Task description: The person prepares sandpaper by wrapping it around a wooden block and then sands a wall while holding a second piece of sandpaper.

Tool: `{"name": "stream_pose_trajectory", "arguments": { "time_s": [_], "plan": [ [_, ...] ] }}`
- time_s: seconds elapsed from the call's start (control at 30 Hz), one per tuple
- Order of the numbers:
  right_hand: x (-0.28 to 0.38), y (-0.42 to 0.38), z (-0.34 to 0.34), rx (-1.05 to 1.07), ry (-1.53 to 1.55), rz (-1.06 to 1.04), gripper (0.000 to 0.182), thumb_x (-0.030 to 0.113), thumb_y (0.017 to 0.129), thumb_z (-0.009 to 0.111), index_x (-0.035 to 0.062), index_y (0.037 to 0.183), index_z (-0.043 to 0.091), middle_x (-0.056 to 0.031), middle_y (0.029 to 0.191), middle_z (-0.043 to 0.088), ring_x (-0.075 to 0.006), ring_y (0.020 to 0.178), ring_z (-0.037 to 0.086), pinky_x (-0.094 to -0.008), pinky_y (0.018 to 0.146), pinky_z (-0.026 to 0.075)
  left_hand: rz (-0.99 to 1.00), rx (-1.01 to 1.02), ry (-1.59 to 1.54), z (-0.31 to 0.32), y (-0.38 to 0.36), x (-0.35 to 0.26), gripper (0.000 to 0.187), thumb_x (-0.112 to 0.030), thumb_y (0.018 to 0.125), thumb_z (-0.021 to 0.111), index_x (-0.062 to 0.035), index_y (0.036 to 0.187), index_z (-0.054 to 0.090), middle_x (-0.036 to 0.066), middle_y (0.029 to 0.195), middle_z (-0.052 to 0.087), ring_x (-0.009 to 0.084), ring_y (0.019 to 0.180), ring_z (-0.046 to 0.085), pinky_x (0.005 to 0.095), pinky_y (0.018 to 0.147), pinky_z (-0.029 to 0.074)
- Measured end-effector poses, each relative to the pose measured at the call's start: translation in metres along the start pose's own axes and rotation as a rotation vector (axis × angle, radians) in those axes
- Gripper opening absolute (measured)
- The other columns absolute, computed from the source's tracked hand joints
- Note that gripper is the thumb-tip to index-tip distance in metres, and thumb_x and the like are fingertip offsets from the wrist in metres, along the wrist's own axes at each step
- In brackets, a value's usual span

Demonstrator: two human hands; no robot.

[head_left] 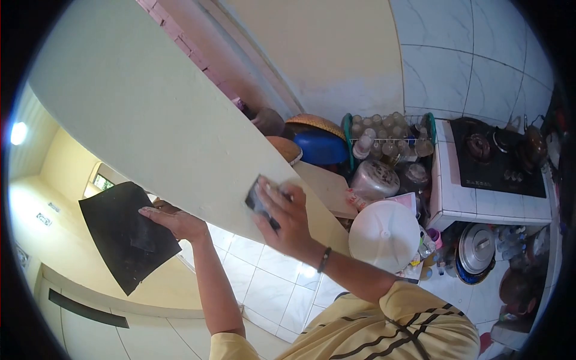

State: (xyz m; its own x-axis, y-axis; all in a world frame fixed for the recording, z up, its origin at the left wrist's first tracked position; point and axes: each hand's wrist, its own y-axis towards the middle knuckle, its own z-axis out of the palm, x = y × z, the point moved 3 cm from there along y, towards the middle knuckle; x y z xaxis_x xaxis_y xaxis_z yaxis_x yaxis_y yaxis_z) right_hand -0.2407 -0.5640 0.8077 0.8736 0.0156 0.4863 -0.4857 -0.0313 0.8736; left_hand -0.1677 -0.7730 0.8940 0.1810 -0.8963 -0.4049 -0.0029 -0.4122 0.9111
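Against the panel [156,120], on my feed, the right hand [289,223] presses a pad [252,197], fingers spread, likely for even contact; leftward, the left hand [180,224] pinches a black sheet [120,231], seemingly out of its way.

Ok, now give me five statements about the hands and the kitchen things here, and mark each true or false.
1. The left hand holds a dark sheet. True.
2. The bracelet is on the left wrist. False: the bracelet is on the right wrist.
3. The right hand holds a small dark piece at the pale panel. True.
4. The blue basin sits on the stove. False: the blue basin is beside the rack, away from the stove.
5. The rack holds several glasses. True.
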Motion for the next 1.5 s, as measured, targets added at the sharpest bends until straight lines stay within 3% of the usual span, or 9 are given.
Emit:
{"name": "stream_pose_trajectory", "arguments": {
  "time_s": [0.23, 0.33, 0.47, 0.63, 0.87, 1.0, 1.2, 1.33, 1.5],
  "plan": [
    [-0.010, 0.018, 0.003, -0.059, -0.002, 0.015, 0.051, 0.021, 0.081, 0.070, 0.0010, 0.127, 0.058, -0.0100, 0.139, 0.053, -0.0339, 0.108, 0.045, -0.0441, 0.097, 0.035, -0.370, -0.008, -0.538, -0.001, 0.008, 0.000, 0.064, -0.022, 0.104, 0.041, -0.0083, 0.153, 0.002, 0.006, 0.119, 0.046, 0.0114, 0.102, 0.051, 0.0256, 0.096, 0.044],
    [0.001, -0.004, -0.001, 0.027, 0.005, 0.042, 0.050, 0.019, 0.082, 0.070, 0.0001, 0.127, 0.058, -0.0100, 0.138, 0.053, -0.0327, 0.104, 0.044, -0.0438, 0.094, 0.037, -0.275, 0.009, -0.460, -0.001, 0.007, 0.000, 0.061, -0.025, 0.105, 0.039, -0.0080, 0.153, 0.004, 0.006, 0.120, 0.046, 0.0114, 0.102, 0.051, 0.0254, 0.097, 0.043],
    [0.001, -0.006, -0.001, 0.019, 0.019, 0.009, 0.050, 0.020, 0.081, 0.070, 0.0003, 0.126, 0.058, -0.0104, 0.138, 0.053, -0.0328, 0.106, 0.045, -0.0440, 0.095, 0.036, -0.078, -0.025, -0.021, 0.001, -0.002, -0.017, 0.059, -0.022, 0.105, 0.037, -0.0067, 0.153, 0.005, 0.007, 0.123, 0.045, 0.0122, 0.105, 0.051, 0.0246, 0.097, 0.043],
    [-0.002, -0.004, 0.002, 0.015, -0.004, -0.004, 0.056, 0.025, 0.079, 0.073, 0.0000, 0.127, 0.058, -0.0103, 0.138, 0.053, -0.0321, 0.106, 0.044, -0.0428, 0.096, 0.035, -0.231, 0.042, -0.131, -0.004, 0.006, -0.001, 0.069, -0.015, 0.102, 0.045, -0.0036, 0.152, -0.001, 0.012, 0.132, 0.041, 0.0156, 0.110, 0.051, 0.0259, 0.098, 0.044],
    [0.021, 0.023, 0.003, 0.026, 0.002, -0.102, 0.059, 0.029, 0.080, 0.073, 0.0011, 0.129, 0.057, -0.0103, 0.140, 0.051, -0.0315, 0.106, 0.044, -0.0432, 0.092, 0.037, -0.121, 0.021, 0.031, -0.004, 0.001, -0.020, 0.077, -0.015, 0.100, 0.051, -0.0019, 0.152, -0.004, 0.016, 0.135, 0.038, 0.0184, 0.114, 0.050, 0.0287, 0.102, 0.041],
    [0.027, 0.011, 0.003, 0.047, 0.021, -0.119, 0.059, 0.028, 0.081, 0.072, 0.0007, 0.130, 0.056, -0.0102, 0.141, 0.050, -0.0315, 0.106, 0.044, -0.0430, 0.091, 0.037, -0.168, 0.032, -0.163, -0.002, 0.000, -0.010, 0.079, -0.016, 0.099, 0.053, -0.0021, 0.152, -0.004, 0.016, 0.136, 0.038, 0.0188, 0.115, 0.049, 0.0298, 0.103, 0.040],
    [0.027, 0.027, 0.003, 0.030, 0.021, -0.136, 0.058, 0.026, 0.080, 0.072, 0.0000, 0.129, 0.056, -0.0103, 0.142, 0.050, -0.0310, 0.108, 0.044, -0.0425, 0.093, 0.037, -0.099, 0.031, -0.043, -0.003, 0.001, -0.011, 0.080, -0.015, 0.098, 0.055, -0.0032, 0.152, -0.002, 0.015, 0.134, 0.038, 0.0180, 0.116, 0.047, 0.0299, 0.103, 0.040],
    [0.030, 0.007, 0.004, 0.061, 0.051, -0.103, 0.056, 0.022, 0.078, 0.073, -0.0014, 0.128, 0.058, -0.0117, 0.140, 0.053, -0.0318, 0.109, 0.044, -0.0410, 0.097, 0.037, -0.111, -0.002, -0.141, 0.000, 0.000, 0.002, 0.063, -0.021, 0.103, 0.044, -0.0037, 0.151, 0.007, 0.013, 0.132, 0.039, 0.0154, 0.113, 0.048, 0.0284, 0.100, 0.043],
    [0.029, 0.028, 0.000, 0.040, 0.024, -0.104, 0.058, 0.023, 0.078, 0.074, -0.0009, 0.128, 0.057, -0.0115, 0.141, 0.052, -0.0302, 0.110, 0.045, -0.0407, 0.096, 0.036, -0.311, -0.081, -0.387, -0.001, 0.007, 0.001, 0.044, -0.034, 0.107, 0.033, -0.0054, 0.140, 0.032, 0.007, 0.119, 0.049, 0.0109, 0.103, 0.052, 0.0264, 0.094, 0.045]
  ]
}}
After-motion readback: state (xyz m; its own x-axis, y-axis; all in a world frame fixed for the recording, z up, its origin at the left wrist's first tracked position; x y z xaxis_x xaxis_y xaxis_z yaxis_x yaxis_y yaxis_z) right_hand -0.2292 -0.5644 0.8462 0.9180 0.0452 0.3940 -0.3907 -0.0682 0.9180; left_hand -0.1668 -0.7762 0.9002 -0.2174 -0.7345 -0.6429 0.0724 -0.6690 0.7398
